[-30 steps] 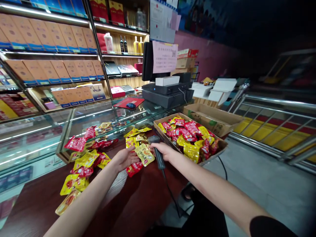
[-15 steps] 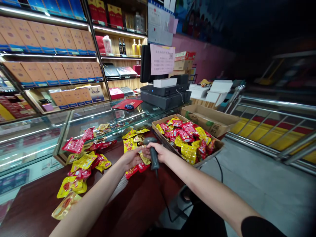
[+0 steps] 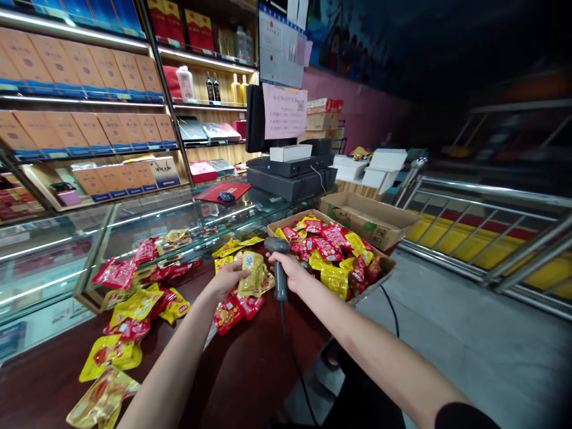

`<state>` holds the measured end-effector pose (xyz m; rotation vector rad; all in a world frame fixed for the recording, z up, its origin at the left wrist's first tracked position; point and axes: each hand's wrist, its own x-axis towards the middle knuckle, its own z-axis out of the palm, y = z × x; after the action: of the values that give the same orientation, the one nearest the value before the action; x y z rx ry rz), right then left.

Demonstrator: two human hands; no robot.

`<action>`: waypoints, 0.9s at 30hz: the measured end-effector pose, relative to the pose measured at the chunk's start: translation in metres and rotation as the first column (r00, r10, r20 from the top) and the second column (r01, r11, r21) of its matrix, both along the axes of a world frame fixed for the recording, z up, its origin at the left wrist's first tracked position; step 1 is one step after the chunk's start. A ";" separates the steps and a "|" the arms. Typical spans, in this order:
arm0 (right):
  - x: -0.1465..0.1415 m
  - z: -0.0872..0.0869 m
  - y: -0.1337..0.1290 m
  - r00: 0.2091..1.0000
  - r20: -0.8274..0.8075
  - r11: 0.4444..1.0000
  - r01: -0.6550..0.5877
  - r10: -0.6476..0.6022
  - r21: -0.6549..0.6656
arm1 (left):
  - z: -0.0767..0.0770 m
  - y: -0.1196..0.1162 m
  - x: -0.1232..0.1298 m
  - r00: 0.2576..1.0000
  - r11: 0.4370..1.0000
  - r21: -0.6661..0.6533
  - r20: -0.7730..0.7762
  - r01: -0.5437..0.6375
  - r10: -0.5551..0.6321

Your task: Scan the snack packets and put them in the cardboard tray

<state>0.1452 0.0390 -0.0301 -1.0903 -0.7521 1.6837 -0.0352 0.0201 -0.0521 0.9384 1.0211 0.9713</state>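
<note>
My right hand (image 3: pixel 288 266) is wrapped round the handle of a dark grey barcode scanner (image 3: pixel 280 277), whose cable hangs down toward the floor. To its left, my left hand (image 3: pixel 227 280) pinches a gold snack packet (image 3: pixel 252 274) by its left edge. A small printed code shows near the top of that packet. Beneath and around it lie yellow packets (image 3: pixel 232 245) and red packets (image 3: pixel 229 313) on the dark red tabletop (image 3: pixel 241 363). Farther left is a loose spread of red, yellow and gold packets (image 3: pixel 136 302).
A cardboard box (image 3: pixel 388 275) full of red and yellow packets stands at my right, with another open carton (image 3: pixel 366 208) behind it. Ahead are a glass counter (image 3: pixel 147 217), a monitor (image 3: pixel 254 119) and a mouse (image 3: pixel 226 196). A metal railing (image 3: pixel 469 185) runs along the right.
My left hand has drawn the gold packet left, away from the scanner, and its printed code now faces up. The scanner stays in my right hand. The view has shifted slightly right.
</note>
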 end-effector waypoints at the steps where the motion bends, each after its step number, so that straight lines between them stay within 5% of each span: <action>1: 0.000 0.001 0.001 1.000 0.024 0.999 0.008 -0.009 0.037 | 0.001 0.003 -0.001 1.000 1.000 0.002 -0.021 0.011 -0.011; 5: -0.006 0.003 0.003 0.986 0.158 0.982 -0.079 0.051 0.173 | 0.005 0.011 -0.005 0.995 0.996 0.063 -0.074 0.070 -0.065; 9: -0.013 0.004 0.004 0.986 0.098 0.988 -0.143 0.137 0.053 | 0.007 0.019 -0.007 0.968 0.980 0.094 -0.166 -0.176 0.190; 11: -0.015 0.005 0.007 0.995 -0.004 0.994 -0.103 0.103 -0.035 | 0.007 0.023 -0.008 0.967 0.968 0.011 -0.038 -0.250 0.250; 14: -0.018 0.003 0.011 0.990 -0.142 0.995 -0.019 0.005 -0.098 | 0.004 0.030 -0.007 0.933 0.981 -0.121 0.309 -0.152 0.183; 17: -0.023 -0.001 0.013 0.982 -0.182 0.996 0.040 -0.054 -0.081 | -0.001 0.038 -0.002 0.861 0.962 -0.203 0.440 -0.180 0.254; 21: -0.029 -0.005 0.004 0.990 -0.136 0.999 0.035 -0.037 -0.020 | -0.008 0.047 0.002 0.829 0.916 -0.275 0.404 -0.293 0.386; 27: -0.025 0.007 -0.024 0.978 0.182 0.987 -0.126 0.107 0.096 | -0.010 0.050 -0.012 0.873 0.922 -0.130 0.297 -0.364 0.386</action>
<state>0.1197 0.0151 -0.0229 -1.1488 -1.0255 1.6377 -0.0477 0.0699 -0.0619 0.5048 0.9700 1.3541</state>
